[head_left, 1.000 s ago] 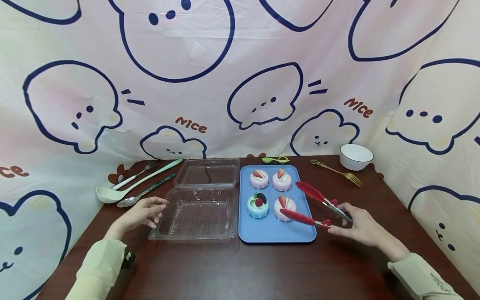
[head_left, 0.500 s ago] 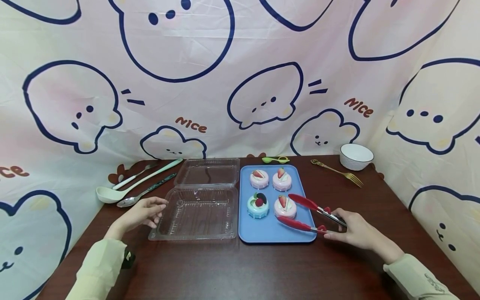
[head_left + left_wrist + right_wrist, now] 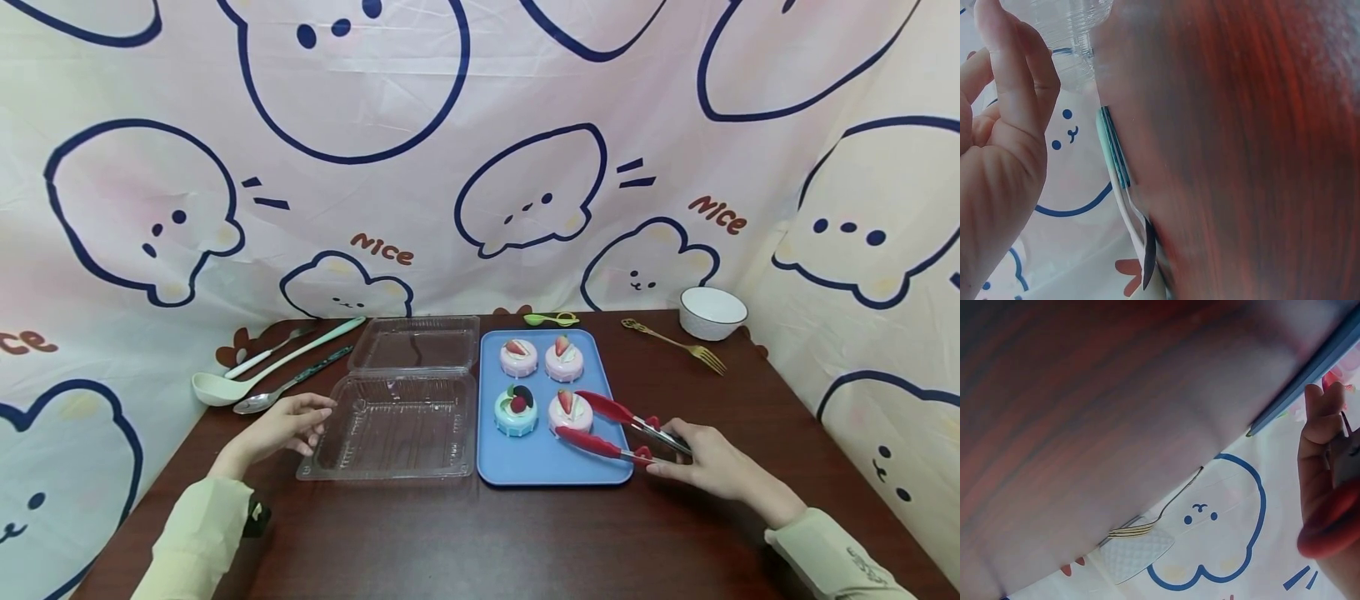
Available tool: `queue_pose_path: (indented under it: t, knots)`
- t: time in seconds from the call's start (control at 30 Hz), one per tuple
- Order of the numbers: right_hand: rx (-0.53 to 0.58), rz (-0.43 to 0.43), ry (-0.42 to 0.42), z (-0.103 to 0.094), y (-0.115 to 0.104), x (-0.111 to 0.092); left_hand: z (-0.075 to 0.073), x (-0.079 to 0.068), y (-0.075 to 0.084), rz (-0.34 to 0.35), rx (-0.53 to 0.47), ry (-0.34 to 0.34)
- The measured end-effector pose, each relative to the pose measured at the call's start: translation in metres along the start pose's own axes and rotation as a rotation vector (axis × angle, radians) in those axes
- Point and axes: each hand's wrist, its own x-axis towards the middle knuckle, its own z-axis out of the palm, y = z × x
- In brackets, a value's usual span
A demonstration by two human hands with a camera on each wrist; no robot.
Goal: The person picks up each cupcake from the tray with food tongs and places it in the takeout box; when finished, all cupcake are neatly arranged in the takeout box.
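While grasping the red tongs by the handles in the right hand, straddling the near right pink cake with spread tips, one by the far side and the other by the near side. Not being able to tell, from this angle, between touching the cake and just hovering beside. Holding the left hand slack, with fingers loosely bent and nothing visibly grasped, at the left edge of the clear box; not being able to tell whether touching the rim or not.

Finding the pink cake on the blue tray, just right of the blue-green cake. Seeing the clear box open on the desk, left of the tray, with the lid folded back to the far side.

Apparently lining up for a pick, before any firm squeeze. By judgement, now calling for squeezing the handles evenly, centring both tips low on the sides and sparing the strawberry on top. Risking a tip or slip if gripping off-centre.
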Motion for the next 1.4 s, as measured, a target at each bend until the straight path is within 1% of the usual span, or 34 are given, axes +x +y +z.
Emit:
queue_pose_path:
  t: [0.17, 0.27, 0.63, 0.9, 1.1, 1.4]
  knots:
    - [-0.007, -0.009, 0.009, 0.0004, 0.0009, -0.0006, 0.0008, 0.0009, -0.0012, 0.018, 0.023, 0.041]
    - [-0.003, -0.011, 0.015, 0.0004, 0.0011, -0.0011, 0.0009, 0.0012, -0.0021, 0.019, 0.024, 0.051]
    - [0.016, -0.014, 0.042, -0.002, 0.0014, -0.0017, -0.0005, 0.0021, -0.0048, 0.031, 0.009, 0.016]
    - [0.025, -0.031, 0.032, -0.001, 0.0014, -0.0007, -0.0003, 0.0019, -0.0042, 0.025, 0.004, 0.032]
    - [0.026, -0.028, 0.01, -0.0005, 0.0006, 0.0004, 0.0003, 0.0015, -0.0049, 0.025, -0.003, 0.024]
    - [0.02, -0.034, 0.011, -0.0006, 0.0001, 0.0018, 0.0001, 0.0016, -0.0049, 0.028, -0.005, 0.022]
